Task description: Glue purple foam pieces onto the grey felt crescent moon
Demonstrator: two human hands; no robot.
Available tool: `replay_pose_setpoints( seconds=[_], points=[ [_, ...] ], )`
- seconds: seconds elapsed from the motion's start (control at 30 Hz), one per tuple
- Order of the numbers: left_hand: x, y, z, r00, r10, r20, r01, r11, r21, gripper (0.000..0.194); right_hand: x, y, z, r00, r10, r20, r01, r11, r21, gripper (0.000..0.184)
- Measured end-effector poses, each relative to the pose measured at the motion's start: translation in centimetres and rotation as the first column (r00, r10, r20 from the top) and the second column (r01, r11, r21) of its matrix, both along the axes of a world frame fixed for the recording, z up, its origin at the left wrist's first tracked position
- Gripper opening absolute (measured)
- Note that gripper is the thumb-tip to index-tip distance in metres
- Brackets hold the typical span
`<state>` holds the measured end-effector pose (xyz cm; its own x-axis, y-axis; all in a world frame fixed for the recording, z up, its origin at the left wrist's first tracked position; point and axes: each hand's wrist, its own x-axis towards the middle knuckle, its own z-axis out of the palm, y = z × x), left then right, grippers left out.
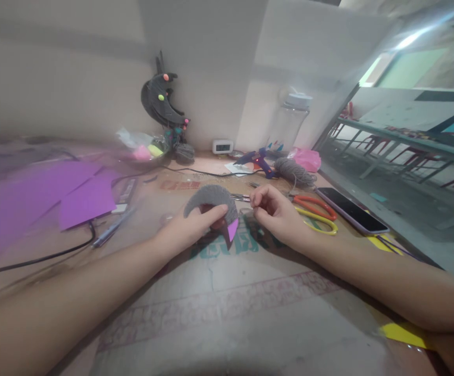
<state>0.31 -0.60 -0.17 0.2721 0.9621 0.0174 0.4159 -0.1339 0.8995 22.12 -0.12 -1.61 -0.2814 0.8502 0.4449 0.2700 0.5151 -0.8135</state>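
Note:
My left hand grips a crescent shape wrapped in grey yarn, the thumb pressed on its inner edge. At its lower right tip, bare purple card shows. To the right of it, my right hand is closed in a pinch, apart from the crescent. Whatever its fingertips hold, perhaps a strand, is too fine to make out. Beyond that hand lies a ball of grey yarn with a loose strand running toward the hand. Scissors with orange and yellow handles lie beside the right wrist.
Purple sheets, a pen and a black cable lie left. Along the back stand a dark crescent ornament, a small digital clock, a blue glue gun and a clear bottle. A phone rests near the right edge.

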Motion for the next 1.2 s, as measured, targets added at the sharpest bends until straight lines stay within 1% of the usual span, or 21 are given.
replay_pose_setpoints(
  seconds=[0.1, 0.23, 0.3, 0.37, 0.43, 0.53, 0.6, 0.73, 0.9, 1.07, 1.2],
  points=[
    [0.0, 0.2, -0.3, 1.0, 0.001, -0.006, -0.001, 1.0, 0.022, 0.042, 0.0, 0.0, 0.1, 1.0, -0.021, 0.02, 0.021, 1.0, 0.0, 0.016],
    [-0.1, 0.5, -0.9, 1.0, -0.02, 0.015, 0.02, 0.999, 0.027, 0.042, -0.2, -0.3, 0.4, 0.998, -0.048, 0.041, 0.052, 0.994, -0.096, 0.013],
    [-0.1, 0.6, -1.1, 0.999, -0.031, 0.028, 0.03, 0.999, 0.036, 0.041, -0.3, -0.5, 0.6, 0.996, -0.06, 0.068, 0.067, 0.993, -0.101, 0.009],
    [-0.1, 0.6, -1.1, 0.999, -0.037, 0.028, 0.035, 0.998, 0.049, 0.042, -0.3, -0.6, 0.8, 0.99, -0.079, 0.114, 0.086, 0.995, -0.058, 0.011],
    [-0.1, 0.7, -1.1, 0.999, -0.047, 0.023, 0.046, 0.997, 0.057, 0.041, -0.2, -0.7, 0.9, 0.977, -0.085, 0.194, 0.086, 0.996, 0.005, 0.015],
    [-0.2, 0.7, -1.1, 0.997, -0.066, 0.03, 0.063, 0.995, 0.077, 0.04, -0.1, -0.6, 1.1, 0.945, -0.066, 0.321, 0.037, 0.995, 0.096, 0.018],
    [-0.2, 0.7, -1.0, 0.997, -0.073, 0.036, 0.07, 0.994, 0.088, 0.04, -0.1, -0.6, 1.2, 0.932, -0.034, 0.362, -0.007, 0.994, 0.111, 0.018],
    [0.0, 0.5, -0.7, 0.995, -0.085, 0.046, 0.082, 0.994, 0.071, 0.037, -0.3, -0.7, 1.1, 0.92, 0.019, 0.392, -0.066, 0.992, 0.107, 0.018],
    [0.0, 0.3, -0.7, 0.992, -0.099, 0.083, 0.092, 0.992, 0.086, 0.035, -0.4, -0.7, 0.9, 0.924, 0.043, 0.379, -0.113, 0.98, 0.165, 0.014],
    [0.0, 0.3, -0.9, 0.985, -0.119, 0.122, 0.112, 0.992, 0.062, 0.032, -0.3, -0.7, 0.9, 0.924, 0.055, 0.379, -0.136, 0.972, 0.19, 0.014],
    [0.0, 0.2, -0.7, 0.987, -0.127, 0.102, 0.121, 0.991, 0.057, 0.033, -0.4, -0.8, 1.1, 0.913, 0.047, 0.404, -0.127, 0.977, 0.173, 0.015]
  ],
)
